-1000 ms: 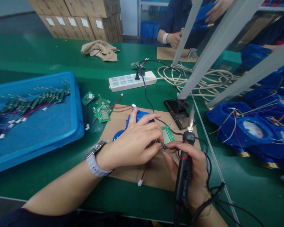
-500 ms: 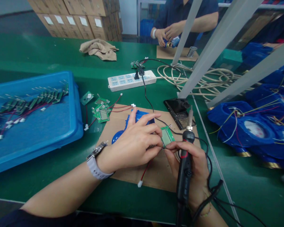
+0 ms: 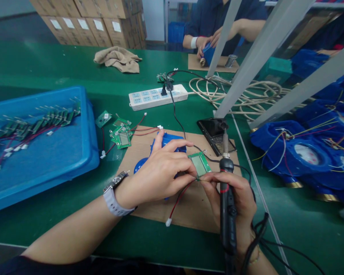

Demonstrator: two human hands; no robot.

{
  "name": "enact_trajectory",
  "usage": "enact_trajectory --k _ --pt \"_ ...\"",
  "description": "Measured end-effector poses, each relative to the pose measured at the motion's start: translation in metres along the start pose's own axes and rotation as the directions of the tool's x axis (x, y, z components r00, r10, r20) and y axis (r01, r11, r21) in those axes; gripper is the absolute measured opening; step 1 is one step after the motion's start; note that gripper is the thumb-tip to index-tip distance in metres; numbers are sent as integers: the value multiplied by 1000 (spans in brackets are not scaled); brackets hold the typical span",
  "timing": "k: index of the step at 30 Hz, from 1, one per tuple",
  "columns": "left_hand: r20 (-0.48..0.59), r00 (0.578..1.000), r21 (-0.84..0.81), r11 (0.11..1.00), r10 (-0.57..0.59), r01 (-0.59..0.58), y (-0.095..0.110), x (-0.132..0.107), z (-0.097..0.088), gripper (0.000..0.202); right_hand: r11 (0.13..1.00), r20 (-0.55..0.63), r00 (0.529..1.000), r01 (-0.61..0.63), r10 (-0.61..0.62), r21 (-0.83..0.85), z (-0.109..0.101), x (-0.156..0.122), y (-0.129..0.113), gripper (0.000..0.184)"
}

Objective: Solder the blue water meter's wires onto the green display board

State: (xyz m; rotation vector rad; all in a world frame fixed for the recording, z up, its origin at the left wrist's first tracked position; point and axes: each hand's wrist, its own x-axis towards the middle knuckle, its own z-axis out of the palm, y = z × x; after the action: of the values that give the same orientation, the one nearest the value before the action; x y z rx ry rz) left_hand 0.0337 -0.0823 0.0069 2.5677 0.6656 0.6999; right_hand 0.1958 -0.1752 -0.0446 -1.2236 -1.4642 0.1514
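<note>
My left hand (image 3: 160, 172) rests over a blue plastic housing (image 3: 169, 140) on a brown cardboard sheet (image 3: 189, 206), its fingertips pinched at the edge of a small green circuit board (image 3: 199, 164). My right hand (image 3: 237, 202) is closed around a black soldering iron (image 3: 227, 198) that stands tip up, and its thumb and forefinger also pinch the same board's near edge. A red and black wire pair (image 3: 176, 202) with a white plug runs from the board across the cardboard.
A blue tray (image 3: 60, 152) with several wired boards lies at left, with loose green boards (image 3: 120, 133) beside it. Behind are a white power strip (image 3: 157, 97), a black soldering stand (image 3: 215, 131), coiled cable (image 3: 246, 95), a tan cloth (image 3: 117, 59). Blue housings (image 3: 304, 152) pile at right. A co-worker's hands (image 3: 206, 46) work opposite.
The green board has come more into view between my fingertips, and the soldering iron has swung more upright. The red and black wire has lifted slightly. The co-worker opposite has shifted hands.
</note>
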Motion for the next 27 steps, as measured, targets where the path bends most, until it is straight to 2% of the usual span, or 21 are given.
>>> enact_trajectory --k 4,10,13,16,22,24,27 --pt "19 1000 2 1000 -4 4 1 -1 -1 11 1000 31 1000 0 0 12 -4 1 2 27" --pt "13 1000 58 998 -26 25 5 1 -1 11 997 -89 995 -41 35 -73 -21 1 0 36" --pt "32 999 111 993 -43 39 9 2 1 9 992 -76 997 -35 26 -119 -30 -1 -6 42" --pt "23 998 165 985 -64 59 11 2 4 10 996 -107 994 -2 -8 -90 -37 -5 -8 47" --pt "5 996 256 963 -91 87 12 3 12 12 976 -199 964 147 -177 -160 -41 -7 6 32" --pt "7 996 269 960 -89 84 12 4 14 11 981 -190 969 132 -159 -145 -42 -10 10 29" --pt "4 996 283 955 -89 84 12 5 16 10 996 -153 986 55 -64 -65 -51 -19 14 26"
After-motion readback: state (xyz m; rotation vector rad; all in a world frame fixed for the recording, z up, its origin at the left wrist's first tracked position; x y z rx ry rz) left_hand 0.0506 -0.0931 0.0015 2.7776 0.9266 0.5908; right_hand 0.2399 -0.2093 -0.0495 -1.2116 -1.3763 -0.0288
